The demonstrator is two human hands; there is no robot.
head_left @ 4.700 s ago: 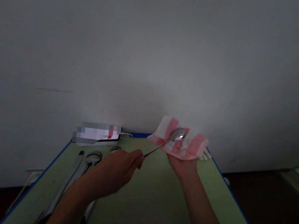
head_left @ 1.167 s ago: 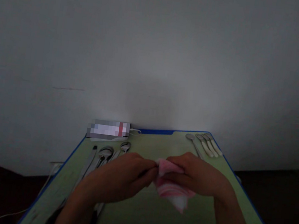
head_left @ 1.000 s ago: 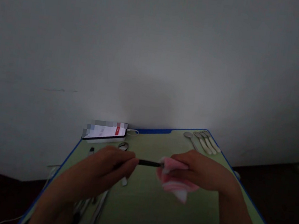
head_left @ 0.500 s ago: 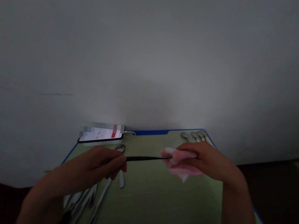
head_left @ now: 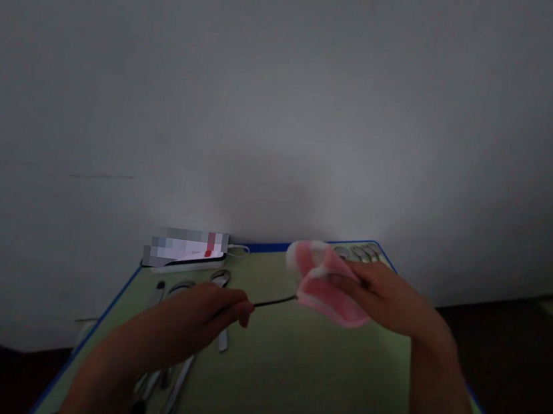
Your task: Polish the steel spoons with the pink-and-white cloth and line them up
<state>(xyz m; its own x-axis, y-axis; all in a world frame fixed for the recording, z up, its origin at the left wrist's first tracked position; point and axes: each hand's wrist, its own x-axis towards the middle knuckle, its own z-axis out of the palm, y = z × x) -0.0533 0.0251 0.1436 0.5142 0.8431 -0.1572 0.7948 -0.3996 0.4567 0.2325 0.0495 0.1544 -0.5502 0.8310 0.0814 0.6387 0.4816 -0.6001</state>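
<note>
My left hand [head_left: 207,316] pinches one end of a thin, dark piece of cutlery [head_left: 275,301] held above the table. Its other end reaches a pink and white cloth [head_left: 330,299], which hides it, so I cannot tell which kind of cutlery it is. The cloth is gripped by my right hand [head_left: 384,291], its folds between thumb and fingers. Beneath and beside my left hand lie a spoon [head_left: 221,277] and several other pieces of cutlery [head_left: 177,390], partly covered by the hand and forearm.
A phone [head_left: 195,251] with a lit screen and a white cable [head_left: 239,251] rests at the table's back left. At the back right a spoon [head_left: 342,251] and several forks [head_left: 366,251] lie in a row. A pale wall [head_left: 288,114] stands behind the blue-edged table [head_left: 285,383].
My left hand has shifted right and slightly down, nearer the cloth, and less of the dark cutlery shows between the hands. The cloth has risen and spread open in my right hand.
</note>
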